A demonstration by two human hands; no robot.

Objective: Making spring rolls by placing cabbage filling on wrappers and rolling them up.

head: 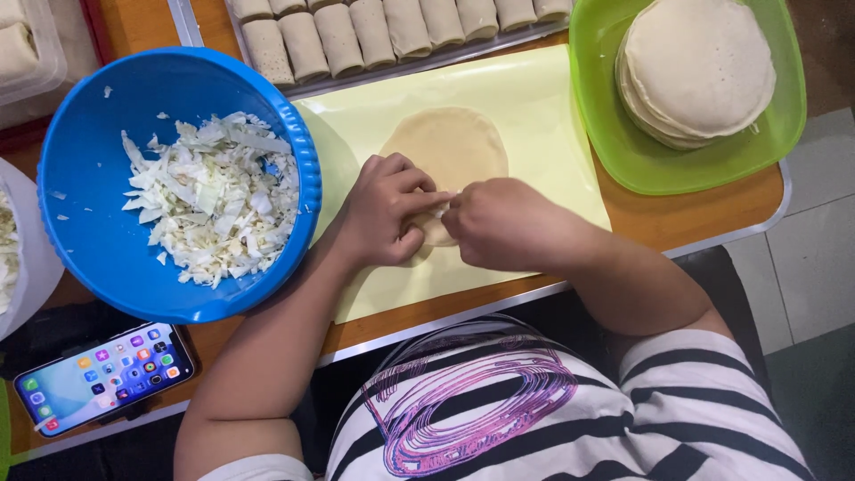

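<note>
Centrally, both hands meet over a round, pale dough wrapper (450, 147) that lies flat on a pale yellow mat (534, 107) on the wooden desk (695, 218). Left hand (385, 211): fingers curled, grip pressed together on the near edge of the wrapper, pinching the folded dough. Right hand (503, 223): fingers likewise closed, grip pinching the same near edge, fingertips touching those of the left hand. The far half of the wrapper is uncovered and lies flat; whatever sits under the fold is hidden by the fingers.

To the left of the mat, touching its edge, stands a blue bowl (89, 160) holding chopped cabbage (218, 200). At the far edge of the mat lies a metal tray (445, 58) with a row of finished rolls (374, 31). To the right, a green dish (606, 116) carries a stack of round wrappers (699, 67). A phone (102, 376) with a lit screen lies near the front left edge of the desk.
</note>
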